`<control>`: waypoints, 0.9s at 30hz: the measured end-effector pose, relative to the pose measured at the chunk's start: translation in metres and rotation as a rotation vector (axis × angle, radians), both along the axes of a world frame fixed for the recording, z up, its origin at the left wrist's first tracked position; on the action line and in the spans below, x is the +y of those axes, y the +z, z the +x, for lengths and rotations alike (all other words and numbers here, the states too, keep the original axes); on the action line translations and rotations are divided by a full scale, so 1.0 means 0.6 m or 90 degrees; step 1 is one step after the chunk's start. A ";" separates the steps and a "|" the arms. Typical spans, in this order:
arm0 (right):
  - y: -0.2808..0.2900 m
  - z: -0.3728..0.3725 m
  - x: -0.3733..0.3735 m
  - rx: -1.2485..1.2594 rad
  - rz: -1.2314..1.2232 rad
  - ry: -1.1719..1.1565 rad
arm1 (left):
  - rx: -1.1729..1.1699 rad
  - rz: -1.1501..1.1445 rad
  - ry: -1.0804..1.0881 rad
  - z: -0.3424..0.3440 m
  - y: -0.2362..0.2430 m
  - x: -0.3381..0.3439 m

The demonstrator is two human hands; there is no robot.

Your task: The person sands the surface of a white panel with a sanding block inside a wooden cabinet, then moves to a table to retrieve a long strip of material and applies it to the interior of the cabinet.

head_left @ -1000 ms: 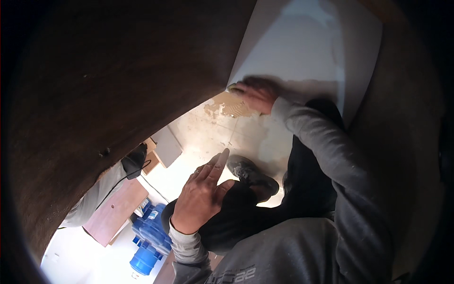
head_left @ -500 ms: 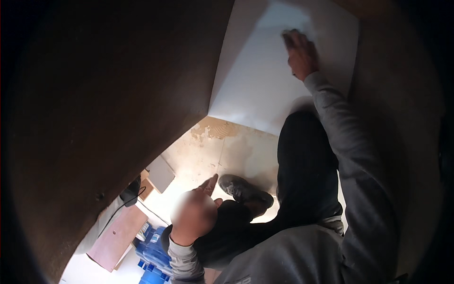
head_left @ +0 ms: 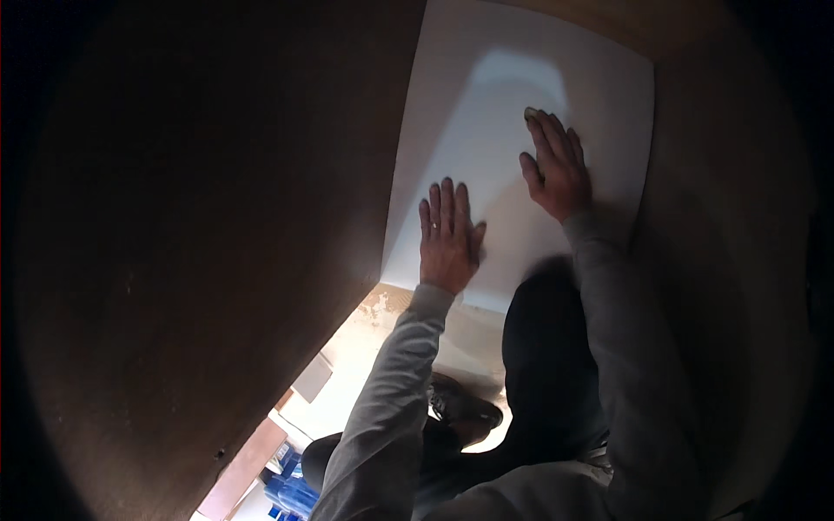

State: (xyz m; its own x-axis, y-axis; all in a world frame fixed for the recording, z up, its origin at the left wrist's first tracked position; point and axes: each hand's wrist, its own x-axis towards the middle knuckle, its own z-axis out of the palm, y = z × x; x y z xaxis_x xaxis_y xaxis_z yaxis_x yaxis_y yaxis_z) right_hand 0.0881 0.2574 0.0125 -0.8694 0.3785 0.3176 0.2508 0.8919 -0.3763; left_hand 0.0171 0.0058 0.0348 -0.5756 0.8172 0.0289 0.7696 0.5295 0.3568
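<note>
My left hand (head_left: pixel 449 246) lies flat, fingers stretched out, on the lower middle of a white panel (head_left: pixel 460 113). Higher and to its right, my right hand (head_left: pixel 557 175) rests on the same panel with fingers and thumb apart; a small pale patch shows at one fingertip, too small to make out. The panel’s left edge meets a large dark wooden surface (head_left: pixel 200 182), and a lit patch crosses its upper part.
Below the panel are a stained tiled floor (head_left: pixel 369 334), my dark shoe (head_left: pixel 460 412) and my bent legs. At lower left lie a pale board (head_left: pixel 313 378), a pinkish board (head_left: pixel 243 469) and blue water jugs (head_left: pixel 291 486). A shadowed wall (head_left: pixel 721 217) stands at right.
My left hand has risen from beside my leg onto the panel. My right hand moved up from the panel’s lower left, then slightly back down. The view has shifted, showing more panel.
</note>
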 end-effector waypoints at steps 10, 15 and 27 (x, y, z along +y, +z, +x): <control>0.080 -0.038 0.029 -0.034 -0.024 -0.017 | 0.064 0.049 0.034 -0.173 0.023 0.177; 0.066 -0.029 0.022 -0.035 -0.043 -0.030 | 0.069 0.022 0.085 -0.184 0.028 0.222; 0.052 0.016 -0.033 -0.062 -0.103 -0.051 | 0.093 0.000 0.099 -0.180 0.004 0.233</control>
